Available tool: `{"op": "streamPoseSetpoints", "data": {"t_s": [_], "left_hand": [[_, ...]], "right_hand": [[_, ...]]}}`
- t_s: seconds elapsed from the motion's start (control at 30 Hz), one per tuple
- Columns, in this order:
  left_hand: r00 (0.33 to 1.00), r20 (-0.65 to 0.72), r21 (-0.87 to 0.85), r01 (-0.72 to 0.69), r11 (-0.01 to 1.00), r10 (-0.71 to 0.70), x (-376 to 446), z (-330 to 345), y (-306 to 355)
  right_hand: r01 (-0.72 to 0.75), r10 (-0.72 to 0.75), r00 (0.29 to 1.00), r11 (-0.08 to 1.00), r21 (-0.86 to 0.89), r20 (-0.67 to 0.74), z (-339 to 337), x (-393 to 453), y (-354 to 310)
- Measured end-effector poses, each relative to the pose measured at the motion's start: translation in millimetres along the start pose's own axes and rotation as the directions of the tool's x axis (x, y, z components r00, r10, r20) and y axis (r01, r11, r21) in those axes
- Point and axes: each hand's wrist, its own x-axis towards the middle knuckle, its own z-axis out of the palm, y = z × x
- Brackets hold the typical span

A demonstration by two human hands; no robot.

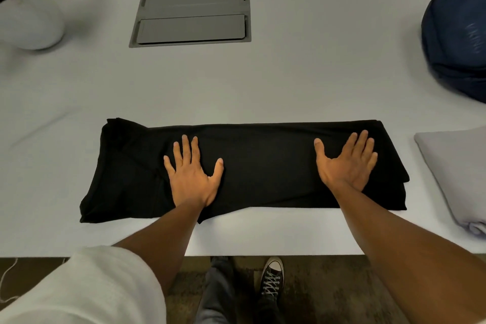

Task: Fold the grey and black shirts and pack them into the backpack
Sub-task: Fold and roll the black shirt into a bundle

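Here both hands [193,173] [347,163] press flat, grip released, on the black shirt [263,163]; grey shirt [455,166] beside it.

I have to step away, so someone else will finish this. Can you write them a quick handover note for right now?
Left hand and right hand: both open, palms flat on the black shirt, holding nothing.
Black shirt: folded into a long strip across the near edge of the table.
Grey shirt: looks already folded, lying at the right.
Backpack: far right of the table, partly out of view.
Left: fold the black strip shorter, then pack both shirts into the backpack.
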Motion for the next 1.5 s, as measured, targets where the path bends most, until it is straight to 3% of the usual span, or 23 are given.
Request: {"op": "streamPoseSetpoints", "data": {"t_s": [0.13,0.23,0.3,0.37,0.53,0.73,0.8,0.9,0.97,1.33,1.5], "left_hand": [[1.000,0.011,0.043,0.002,0.999,-0.002,-0.8,0.5,2.3],[1.000,0.023,0.048,-0.008,0.999,0.007,-0.3,-0.2,3.2],[0.999,0.030,0.044,-0.018,0.999,0.017,1.2,-0.5,2.5],[0.999,0.033,0.033,-0.037,0.999,0.036,0.6,-0.3,1.6],[0.998,0.030,-0.029,-0.061,0.998,0.061,4.0,-0.9,-5.0],[0.998,0.024,-0.110,-0.055,0.992,0.058,11.1,-4.3,-18.8],[0.997,0.017,-0.074,-0.076,0.994,0.078,19.9,-9.4,-36.5],[0.997,0.039,-0.032,-0.072,0.997,0.073,37.2,-16.3,-78.1],[0.994,0.082,-0.064,-0.064,0.996,0.069,46.4,-19.1,-101.5],[0.995,0.078,-0.081,-0.048,0.996,0.055,49.3,-21.7,-109.2],[0.994,0.090,-0.075,-0.047,0.996,0.054,49.6,-22.6,-110.4]], "right_hand": [[-0.034,0.032,0.999,0.996,0.084,0.034,-4.4,-14.6,-39.5],[0.281,-0.274,0.959,0.952,0.124,-0.071,5.7,-52.6,-94.5],[0.501,-0.503,0.864,0.850,0.161,-0.034,17.9,-82.5,-129.6],[0.602,-0.612,0.791,0.779,0.175,0.004,28.7,-100.3,-151.2],[0.601,-0.601,0.798,0.793,0.098,-0.036,39.4,-109.4,-152.8],[0.423,-0.424,0.905,0.906,0.032,0.025,37.0,-132.3,-184.1],[0.524,-0.525,0.850,0.851,0.033,0.027,37.2,-136.7,-205.1],[0.740,-0.740,0.671,0.672,0.023,0.056,41.8,-142.7,-234.2],[0.766,-0.766,0.639,0.642,0.031,0.076,46.5,-147.4,-246.3],[0.675,-0.674,0.737,0.738,-0.001,0.054,53.2,-153.5,-242.1],[0.531,-0.531,0.847,0.847,-0.011,0.007,53.6,-154.2,-236.2]]}}
